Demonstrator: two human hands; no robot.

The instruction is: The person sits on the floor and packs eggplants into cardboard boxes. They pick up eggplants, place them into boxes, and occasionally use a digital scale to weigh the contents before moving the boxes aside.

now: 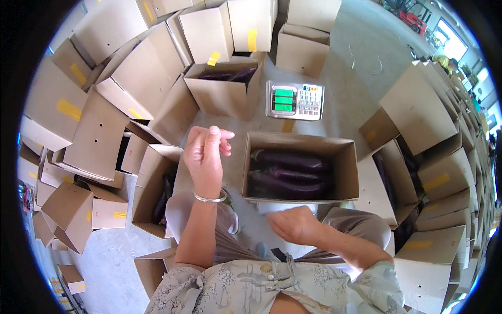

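Observation:
An open cardboard box (300,199) stands in front of me between my knees, with several dark purple eggplants (290,176) lying side by side in it. To the left of this box my left hand (206,153) is raised above the floor, fingers half curled and slightly apart, and nothing shows in it. A bracelet circles that wrist. My right hand (294,225) is just below the box's near edge, blurred, with its fingers bent inward; whether they grip anything is hidden. Past the box, a digital scale display (295,100) with lit green screens faces me.
Another box (223,92) of eggplants stands beyond my left hand. More eggplants lie in a box (147,196) by my left knee and a box (404,176) at right. Stacked cartons (129,70) crowd the left side. A red forklift (410,19) is far off.

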